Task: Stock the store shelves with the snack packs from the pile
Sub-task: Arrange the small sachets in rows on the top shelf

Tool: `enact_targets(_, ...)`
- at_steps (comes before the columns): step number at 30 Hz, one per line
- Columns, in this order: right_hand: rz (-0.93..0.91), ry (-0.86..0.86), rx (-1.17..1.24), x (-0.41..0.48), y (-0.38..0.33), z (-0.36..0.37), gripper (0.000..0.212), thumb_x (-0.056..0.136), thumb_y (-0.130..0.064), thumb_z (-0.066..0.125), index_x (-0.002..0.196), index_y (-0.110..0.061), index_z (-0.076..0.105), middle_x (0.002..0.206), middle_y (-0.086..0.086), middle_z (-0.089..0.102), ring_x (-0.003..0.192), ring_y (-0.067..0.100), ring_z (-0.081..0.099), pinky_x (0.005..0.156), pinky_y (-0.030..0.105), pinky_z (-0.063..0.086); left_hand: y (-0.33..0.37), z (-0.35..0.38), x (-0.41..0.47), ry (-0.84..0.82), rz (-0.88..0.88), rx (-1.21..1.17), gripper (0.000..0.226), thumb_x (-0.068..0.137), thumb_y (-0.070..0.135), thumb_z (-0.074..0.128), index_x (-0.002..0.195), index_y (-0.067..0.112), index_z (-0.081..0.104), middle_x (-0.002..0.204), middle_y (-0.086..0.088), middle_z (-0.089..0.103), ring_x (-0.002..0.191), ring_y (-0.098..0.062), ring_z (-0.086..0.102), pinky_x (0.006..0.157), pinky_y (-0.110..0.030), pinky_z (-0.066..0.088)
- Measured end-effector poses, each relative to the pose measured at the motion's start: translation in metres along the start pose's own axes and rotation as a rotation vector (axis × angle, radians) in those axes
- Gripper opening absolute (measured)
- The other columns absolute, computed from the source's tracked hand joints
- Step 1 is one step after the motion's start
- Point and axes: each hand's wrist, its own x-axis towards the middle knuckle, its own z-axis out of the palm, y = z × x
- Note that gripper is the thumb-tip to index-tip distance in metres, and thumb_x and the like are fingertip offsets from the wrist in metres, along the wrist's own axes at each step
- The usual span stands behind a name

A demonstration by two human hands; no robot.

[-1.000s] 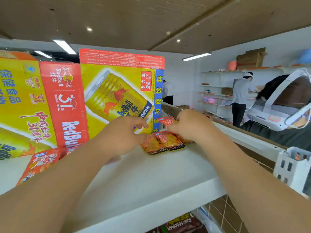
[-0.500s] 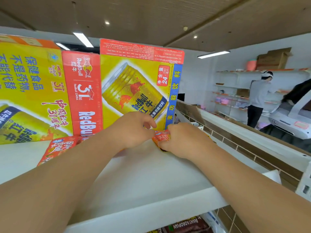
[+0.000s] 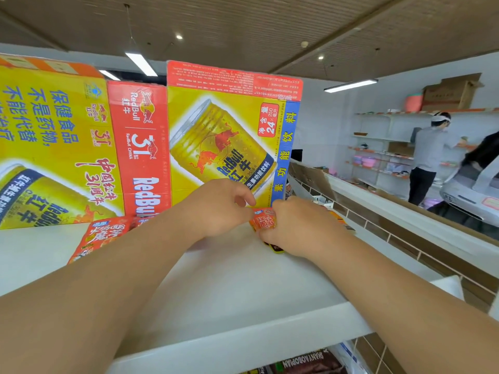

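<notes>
Two hands meet near the back of the white shelf (image 3: 243,298), straight ahead at twelve o'clock. One orange pack (image 3: 263,218) shows its face in the gap between them, lying on the shelf. A dark-and-yellow edge pokes out under your right hand (image 3: 297,225) at its six o'clock, and another sliver shows past its knuckles at two o'clock, so you cannot count the full pile from here.

Your right hand curls over the pack, thumb on its near edge, fingers closed round it. Your left hand (image 3: 216,209) has its fingers curled in narrow, the forefinger tip at the pack's upper left corner. Whether it pinches the pack or only touches it cannot be told.

Two cartons (image 3: 221,147) printed with a gold can stand upright at the back of the shelf, from ten to twelve o'clock of your hands, side by side and touching. One larger red-orange bag (image 3: 102,238) lies flat on the shelf at nine o'clock, partly under your left forearm.

Across the aisle at two o'clock, wall racks (image 3: 383,152) hold small pastel items. One brown box (image 3: 448,93) and one pink tub (image 3: 413,102) sit on the top rack. Two people stand there: one in grey (image 3: 429,157) facing the racks, one in black (image 3: 483,155) at the frame's edge.
</notes>
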Motion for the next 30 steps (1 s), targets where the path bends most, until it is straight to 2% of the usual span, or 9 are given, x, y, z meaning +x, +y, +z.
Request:
enact_targets(3, 0.000, 0.028, 0.053, 0.001, 0.004, -0.002, 0.049, 0.085, -0.070, 0.053, 0.100, -0.023, 0.057, 0.096, 0.002, 0.057, 0.091, 0.026, 0.059, 0.078, 0.038, 0.053, 0.000, -0.001, 0.000, -0.005, 0.000, 0.008, 0.018, 0.087, 0.035, 0.070, 0.105, 0.036, 0.072, 0.107, 0.012, 0.067, 0.094, -0.010, 0.065, 0.085, -0.032, 0.054)
enact_targets(5, 0.026, 0.043, 0.091, 0.002, 0.007, -0.005, 0.050, 0.083, -0.073, 0.051, 0.101, -0.027, 0.058, 0.096, 0.000, 0.059, 0.091, 0.025, 0.059, 0.080, 0.040, 0.053, -0.001, -0.002, 0.000, -0.007, 0.003, 0.018, 0.018, 0.087, 0.036, 0.070, 0.105, 0.036, 0.072, 0.108, 0.012, 0.067, 0.094, -0.009, 0.064, 0.089, -0.032, 0.053)
enact_targets(9, 0.055, -0.008, 0.121, 0.001, 0.015, -0.007, 0.040, 0.087, -0.066, 0.054, 0.089, -0.026, 0.052, 0.090, -0.002, 0.057, 0.087, 0.023, 0.057, 0.074, 0.037, 0.050, -0.001, -0.004, -0.002, -0.001, 0.007, 0.035, 0.020, 0.088, 0.036, 0.070, 0.107, 0.033, 0.072, 0.107, 0.011, 0.068, 0.093, -0.008, 0.063, 0.089, -0.031, 0.052)
enact_targets(13, 0.049, -0.020, 0.140, 0.002, 0.018, -0.011, 0.038, 0.090, -0.060, 0.057, 0.091, -0.022, 0.057, 0.086, -0.001, 0.060, 0.084, 0.021, 0.058, 0.068, 0.034, 0.046, 0.000, -0.014, -0.005, 0.013, 0.076, 0.196, 0.024, 0.090, 0.036, 0.065, 0.114, 0.034, 0.070, 0.112, 0.013, 0.066, 0.092, -0.009, 0.057, 0.085, -0.028, 0.047)
enact_targets(16, 0.053, 0.000, 0.184, 0.003, 0.020, -0.013, 0.037, 0.088, -0.061, 0.059, 0.092, -0.024, 0.058, 0.086, -0.002, 0.061, 0.083, 0.021, 0.059, 0.070, 0.034, 0.049, 0.005, -0.024, -0.007, 0.064, 0.151, 0.325, 0.029, 0.092, 0.037, 0.062, 0.120, 0.035, 0.068, 0.116, 0.013, 0.065, 0.101, -0.010, 0.057, 0.080, -0.026, 0.040)
enact_targets(19, 0.027, 0.019, 0.243, 0.003, 0.021, -0.017, 0.035, 0.087, -0.060, 0.062, 0.092, -0.025, 0.059, 0.086, -0.004, 0.060, 0.082, 0.021, 0.059, 0.071, 0.036, 0.050, 0.010, -0.030, -0.017, 0.086, 0.193, 0.395, 0.034, 0.091, 0.038, 0.061, 0.125, 0.035, 0.066, 0.123, 0.007, 0.066, 0.110, -0.015, 0.060, 0.087, -0.030, 0.047)
enact_targets(22, -0.021, 0.040, 0.280, 0.001, 0.017, -0.029, 0.031, 0.086, -0.056, 0.065, 0.099, -0.028, 0.060, 0.095, -0.006, 0.062, 0.085, 0.019, 0.060, 0.078, 0.040, 0.054, 0.012, -0.037, -0.035, 0.106, 0.229, 0.469, 0.038, 0.091, 0.041, 0.060, 0.128, 0.034, 0.064, 0.121, 0.003, 0.067, 0.110, -0.020, 0.060, 0.089, -0.035, 0.049)
enact_targets(26, -0.122, 0.125, 0.340, -0.006, -0.003, -0.049, 0.032, 0.085, -0.056, 0.066, 0.108, -0.035, 0.062, 0.107, -0.009, 0.060, 0.092, 0.017, 0.058, 0.084, 0.039, 0.052, 0.005, -0.062, -0.070, 0.176, 0.238, 0.563, 0.055, 0.084, 0.063, 0.052, 0.133, 0.038, 0.058, 0.121, 0.006, 0.066, 0.110, -0.022, 0.060, 0.090, -0.038, 0.050)
enact_targets(30, -0.285, 0.156, 0.368, -0.014, -0.050, -0.076, 0.039, 0.087, -0.056, 0.066, 0.120, -0.036, 0.061, 0.115, -0.013, 0.053, 0.105, 0.012, 0.054, 0.089, 0.035, 0.047, -0.011, -0.106, -0.107, 0.235, 0.167, 0.582, 0.068, 0.079, 0.075, 0.045, 0.138, 0.041, 0.053, 0.132, 0.007, 0.061, 0.121, -0.021, 0.056, 0.097, -0.042, 0.049)
